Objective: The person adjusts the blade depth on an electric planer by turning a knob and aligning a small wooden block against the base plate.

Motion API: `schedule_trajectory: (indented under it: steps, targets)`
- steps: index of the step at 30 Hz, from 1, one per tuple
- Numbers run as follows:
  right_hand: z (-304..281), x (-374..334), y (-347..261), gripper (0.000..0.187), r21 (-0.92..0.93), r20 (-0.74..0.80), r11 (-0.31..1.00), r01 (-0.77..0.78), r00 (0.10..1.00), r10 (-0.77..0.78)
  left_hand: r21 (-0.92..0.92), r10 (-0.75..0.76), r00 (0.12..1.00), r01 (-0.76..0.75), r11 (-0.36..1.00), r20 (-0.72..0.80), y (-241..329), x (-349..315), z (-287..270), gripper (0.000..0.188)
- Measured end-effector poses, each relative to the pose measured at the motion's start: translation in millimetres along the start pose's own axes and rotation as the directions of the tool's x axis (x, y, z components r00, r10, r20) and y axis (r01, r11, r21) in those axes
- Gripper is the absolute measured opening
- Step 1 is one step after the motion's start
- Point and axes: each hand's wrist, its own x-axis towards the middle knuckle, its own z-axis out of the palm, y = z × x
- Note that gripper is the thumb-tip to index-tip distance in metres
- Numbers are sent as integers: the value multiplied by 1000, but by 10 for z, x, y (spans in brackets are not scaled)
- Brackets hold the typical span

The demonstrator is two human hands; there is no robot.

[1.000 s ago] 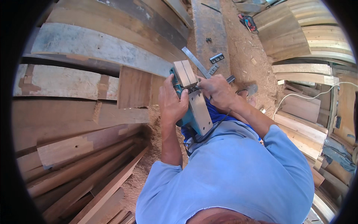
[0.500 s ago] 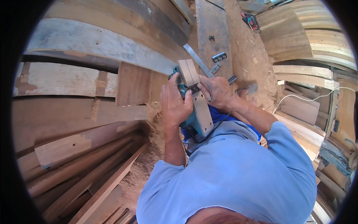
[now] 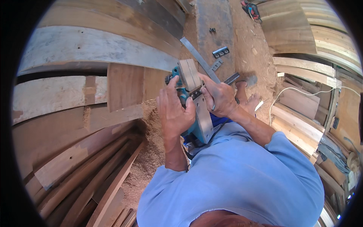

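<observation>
A teal electric planer (image 3: pixel 194 130) lies upside down against my lap, its flat metal sole facing up. The sole's two plates, the grooved front one (image 3: pixel 189 77) and the rear one with holes (image 3: pixel 204 117), part at a dark cutter slot (image 3: pixel 195 93). My left hand (image 3: pixel 176 109) grips the planer's left side, fingers long against the body and thumb beside the slot. On the other side, my right hand (image 3: pixel 221 96) is closed with its thumb at the slot's right end. A small metallic edge shows under its fingers, too covered to name.
On a worn plank (image 3: pixel 215 20) ahead lie a metal square (image 3: pixel 198 56), a small metal block with round holes (image 3: pixel 221 52) and a dark bar (image 3: pixel 231 78). A red power tool (image 3: pixel 252 11) rests farther off. Stacked boards (image 3: pixel 68 94) fill the left; a white cable (image 3: pixel 302 92) runs right.
The view has shifted slightly, and more of my foot shows at the right. My right hand stays by the slot. My left fingers have opened a little along the planer's side.
</observation>
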Motion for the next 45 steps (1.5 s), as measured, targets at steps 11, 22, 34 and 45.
schedule_trajectory:
  steps: [11, 22, 34, 45]
  targets:
    - [-189, 20, -55, 53, 26, 123, 1000, 1, 992, -4, -40, -16, 999, 15, 999, -35, 16, 0, 22, 69]
    - [-295, -60, -69, 21, -109, 174, 935, 337, 933, -316, -7, 13, 998, -14, 1000, -63, -3, -64, -5, 63]
    - [-154, 14, -315, 17, -18, 191, 992, -127, 973, 129, -68, 3, 995, -10, 998, -96, -100, -111, 76, 56]
    - [-302, -5, -263, 23, -27, 240, 994, 104, 966, -95, -191, -36, 994, 16, 981, -104, -112, -66, 43, 55]
